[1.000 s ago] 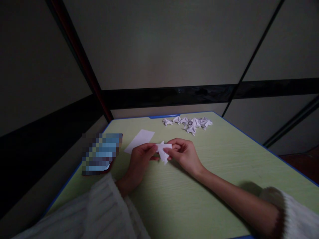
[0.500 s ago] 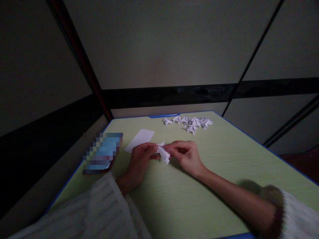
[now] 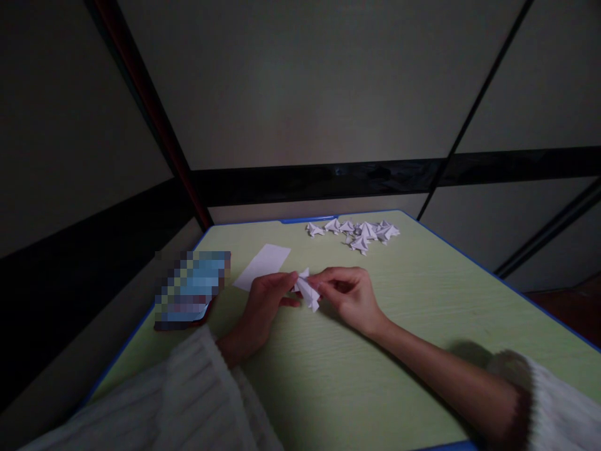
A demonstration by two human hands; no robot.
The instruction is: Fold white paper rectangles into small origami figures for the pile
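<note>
Over the middle of the table (image 3: 432, 300), a small folded white paper (image 3: 308, 295) is held between the left hand (image 3: 263, 308) and the right hand (image 3: 351, 297); it is gripped by both in narrow pinches, one from each side. To the left, a phone (image 3: 200, 289) is seen, its screen masked by pixelation and unreadable. Beyond the left hand, a flat white sheet (image 3: 265, 263) is partly covered. Toward the far edge, right of centre, folded paper figures (image 3: 366, 232) are clustered.

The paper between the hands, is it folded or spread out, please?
Folded: the paper between the left hand and right hand shows creases and pointed flaps.
</note>
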